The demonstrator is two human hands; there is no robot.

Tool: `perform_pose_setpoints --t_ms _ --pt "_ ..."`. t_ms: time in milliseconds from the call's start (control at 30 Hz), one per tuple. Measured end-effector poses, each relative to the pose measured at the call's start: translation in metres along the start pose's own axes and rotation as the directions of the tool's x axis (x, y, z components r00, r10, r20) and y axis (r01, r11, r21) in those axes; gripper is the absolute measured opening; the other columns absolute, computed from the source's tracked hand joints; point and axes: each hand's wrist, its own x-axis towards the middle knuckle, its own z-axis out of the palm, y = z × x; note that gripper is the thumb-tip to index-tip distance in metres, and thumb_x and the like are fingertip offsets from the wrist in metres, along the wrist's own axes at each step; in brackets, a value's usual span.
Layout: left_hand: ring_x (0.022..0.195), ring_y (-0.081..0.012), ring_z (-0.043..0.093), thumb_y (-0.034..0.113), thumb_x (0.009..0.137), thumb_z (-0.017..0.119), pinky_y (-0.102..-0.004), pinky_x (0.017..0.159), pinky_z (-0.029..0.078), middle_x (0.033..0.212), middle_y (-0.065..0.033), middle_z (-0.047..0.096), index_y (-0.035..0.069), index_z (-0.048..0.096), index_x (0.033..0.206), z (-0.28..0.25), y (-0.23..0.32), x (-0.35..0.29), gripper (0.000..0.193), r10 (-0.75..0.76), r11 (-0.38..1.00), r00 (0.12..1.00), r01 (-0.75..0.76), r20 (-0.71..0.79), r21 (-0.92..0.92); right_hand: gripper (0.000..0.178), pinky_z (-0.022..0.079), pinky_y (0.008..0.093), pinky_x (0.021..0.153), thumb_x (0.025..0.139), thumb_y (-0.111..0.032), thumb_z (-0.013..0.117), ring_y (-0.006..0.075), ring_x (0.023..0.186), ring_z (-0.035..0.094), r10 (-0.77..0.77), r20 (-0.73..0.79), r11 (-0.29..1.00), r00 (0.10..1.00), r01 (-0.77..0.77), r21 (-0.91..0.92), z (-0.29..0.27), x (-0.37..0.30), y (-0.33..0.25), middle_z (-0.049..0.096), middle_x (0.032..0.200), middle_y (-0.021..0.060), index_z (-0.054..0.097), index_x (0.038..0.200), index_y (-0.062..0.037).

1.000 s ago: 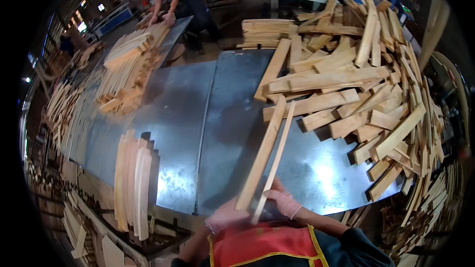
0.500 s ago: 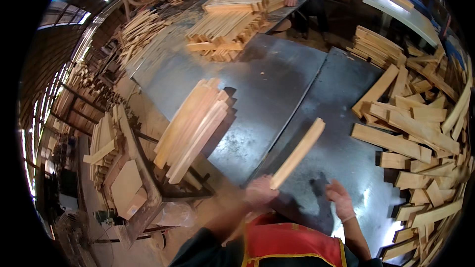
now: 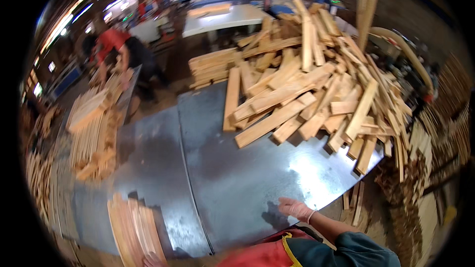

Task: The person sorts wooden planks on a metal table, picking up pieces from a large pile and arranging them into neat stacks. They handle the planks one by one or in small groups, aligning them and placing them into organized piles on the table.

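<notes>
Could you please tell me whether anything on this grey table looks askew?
Yes: the heap of wooden boards on the right of the table looks askew, its pieces crossing at many angles, unlike the neatly aligned strips at the near left.

Grey metal tbl (image 3: 237, 183): loose plank pile (image 3: 292, 90) R, strip bundle (image 3: 132, 227) nr L, stacked slats (image 3: 90, 138) far L.

Row of wooden slats (image 3: 136, 227) at my lower left
I see them narrow, pale tan to pinkish, side by side on the metal table (image 3: 237, 202), far ends uneven, near ends beyond my view
</notes>
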Motion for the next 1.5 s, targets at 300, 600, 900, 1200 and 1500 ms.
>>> perform_pose_setpoints --t_ms 300,600,900,1200,1500 --pt "0.134 -0.0363 0.049 0.048 0.080 0.078 -0.0496 0.112 0.039 0.135 -0.0132 0.057 0.011 0.056 0.140 -0.058 0.215 0.173 0.074 0.326 0.685 0.939 -0.155 0.109 -0.712 0.076 0.057 0.0362 0.090 0.093 -0.026 0.078 0.0183 0.098 0.067 0.070 -0.016 0.906 0.997 -0.056 0.419 -0.007 -0.012 -0.033 0.070 0.114 0.0065 0.045 0.154 0.0024" --pt "0.144 -0.0341 0.041 0.044 0.084 0.077 -0.0483 0.118 0.036 0.148 -0.0168 0.052 0.006 0.052 0.147 -0.182 0.414 0.414 0.078 0.474 0.466 0.875 -0.345 -0.100 -0.815 0.025 0.053 0.0317 0.086 0.101 -0.024 0.066 0.0156 0.092 0.060 -0.104 -0.396 0.651 0.912 0.363 0.666 -0.060 0.177 -0.185 0.057 0.095 0.0014 0.058 0.117 -0.0084" --pt "0.143 -0.0365 0.048 0.055 0.093 0.068 -0.0435 0.117 0.040 0.150 -0.0228 0.054 0.004 0.048 0.152 -0.205 0.586 0.601 0.081 0.563 0.430 0.787 -0.015 0.254 -0.903 0.022 0.038 0.0257 0.060 0.104 -0.025 0.067 0.0089 0.067 0.044 0.001 -0.552 0.246 0.834 0.535 0.808 -0.123 0.259 -0.238 0.045 0.075 -0.0031 0.052 0.091 -0.0162" --pt "0.118 -0.0406 0.062 0.050 0.086 0.077 -0.0474 0.101 0.049 0.121 -0.0248 0.067 0.003 0.063 0.128 -0.215 0.582 0.514 0.064 0.840 0.094 0.500 -0.516 -0.211 -0.851 0.074 0.055 0.0435 0.098 0.091 -0.011 0.075 0.0289 0.117 0.061 0.028 -0.565 0.363 0.824 0.519 0.774 -0.103 0.253 -0.246 0.060 0.129 0.0116 0.033 0.152 -0.0103" --pt "0.124 -0.0383 0.061 0.052 0.076 0.083 -0.0479 0.103 0.049 0.132 -0.0209 0.064 0.007 0.060 0.139 -0.221 0.407 0.300 0.080 0.793 0.090 0.554 0.308 0.256 -0.947 0.078 0.052 0.0411 0.104 0.089 -0.010 0.077 0.0259 0.120 0.059 -0.105 -0.277 0.639 0.955 0.278 0.717 0.015 0.120 -0.142 0.059 0.134 0.0135 0.032 0.153 -0.0067"
